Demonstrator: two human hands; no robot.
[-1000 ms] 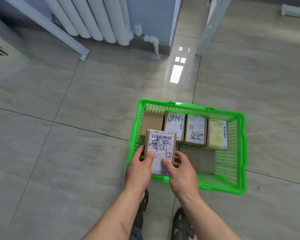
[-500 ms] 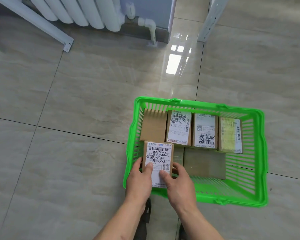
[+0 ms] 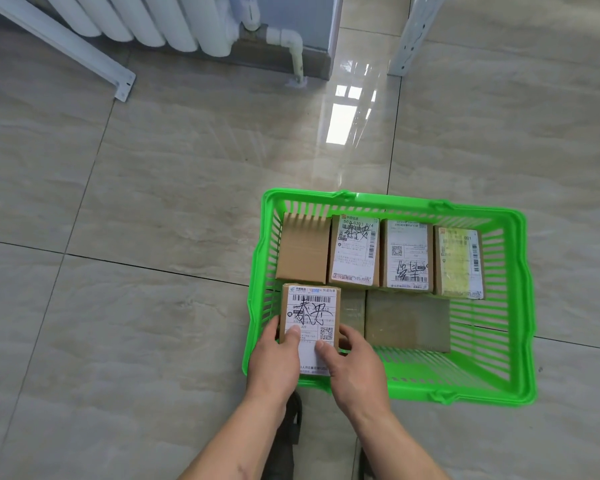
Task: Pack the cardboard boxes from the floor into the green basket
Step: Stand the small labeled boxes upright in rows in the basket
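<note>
A green plastic basket (image 3: 520, 306) stands on the tiled floor. Along its far wall lie several cardboard boxes: a plain one (image 3: 303, 249), two with white labels (image 3: 355, 252) (image 3: 407, 256) and one with a yellowish label (image 3: 459, 265). A flat brown box (image 3: 407, 322) lies in the near half. My left hand (image 3: 278, 362) and my right hand (image 3: 354, 365) both grip a labelled cardboard box (image 3: 310, 315) with black scribbles, held low in the basket's near left corner. Whether it touches the bottom is hidden.
A white radiator (image 3: 160, 22) with a pipe stands against the far wall. A white metal bar (image 3: 63, 46) slants to the floor at the left, and a white perforated post (image 3: 413, 36) stands at the back right. My dark shoes (image 3: 288, 434) are below my hands.
The held box has gone down into the basket's near left corner with both hands still on it. The view has tilted, so the basket appears further right.
</note>
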